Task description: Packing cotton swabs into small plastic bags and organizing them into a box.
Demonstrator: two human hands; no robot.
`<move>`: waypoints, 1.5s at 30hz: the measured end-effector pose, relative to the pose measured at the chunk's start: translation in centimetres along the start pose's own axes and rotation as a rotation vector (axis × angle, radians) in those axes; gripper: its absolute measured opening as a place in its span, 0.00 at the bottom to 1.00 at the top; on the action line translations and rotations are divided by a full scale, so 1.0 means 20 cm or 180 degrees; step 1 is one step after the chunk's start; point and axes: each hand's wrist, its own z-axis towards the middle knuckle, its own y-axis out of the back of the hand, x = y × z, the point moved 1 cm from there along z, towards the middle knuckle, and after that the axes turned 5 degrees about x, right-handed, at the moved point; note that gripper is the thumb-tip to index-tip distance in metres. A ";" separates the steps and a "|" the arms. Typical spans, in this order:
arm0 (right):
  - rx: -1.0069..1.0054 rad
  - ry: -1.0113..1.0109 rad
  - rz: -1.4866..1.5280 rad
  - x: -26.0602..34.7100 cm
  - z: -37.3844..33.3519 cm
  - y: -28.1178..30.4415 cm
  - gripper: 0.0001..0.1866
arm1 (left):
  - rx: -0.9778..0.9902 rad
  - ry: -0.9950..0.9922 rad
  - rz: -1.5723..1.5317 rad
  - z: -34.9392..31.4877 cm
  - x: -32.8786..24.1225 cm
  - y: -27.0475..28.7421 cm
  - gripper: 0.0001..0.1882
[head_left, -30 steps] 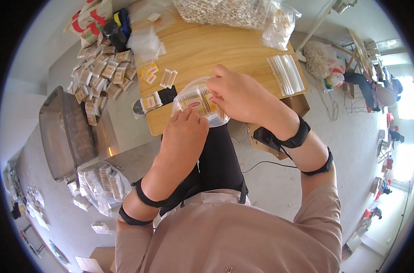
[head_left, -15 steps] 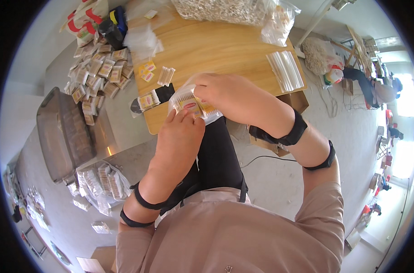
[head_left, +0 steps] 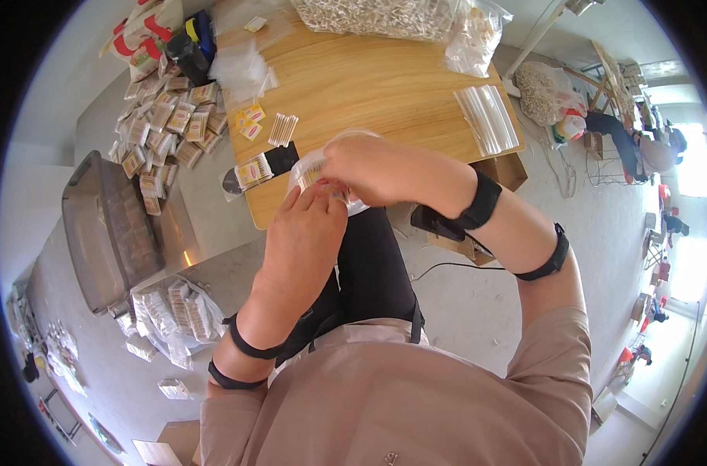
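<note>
At the table's near edge, my left hand (head_left: 307, 233) and my right hand (head_left: 373, 167) meet over a clear plastic bag (head_left: 297, 175). Both have their fingers closed on it, the left from the near side and the right from above. Inside the bag a pack of cotton swabs (head_left: 313, 169) shows in part; my fingers cover the rest. Just left of the bag, another pack of swabs with a yellow card (head_left: 252, 171) lies by a black strip (head_left: 282, 160). Beyond it sit a small bundle of loose swabs (head_left: 283, 130) and several yellow cards (head_left: 249, 120).
A heap of packed swabs (head_left: 163, 128) covers the surface at left, beside a dark tumbler (head_left: 187, 58) and a grey plastic bin (head_left: 97, 233). A large bag of loose swabs (head_left: 376, 17) lies at the table's far side. Flat clear sleeves (head_left: 487, 120) rest at right.
My right hand has shifted slightly left and turned over the bag, closing in on my left fingers. The packs that showed between the hands are now mostly covered.
</note>
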 end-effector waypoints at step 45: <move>-0.3111 -0.1414 0.4826 -0.72 -0.16 -0.67 0.13 | -0.1490 0.2102 -0.5323 0.09 0.29 -0.89 0.35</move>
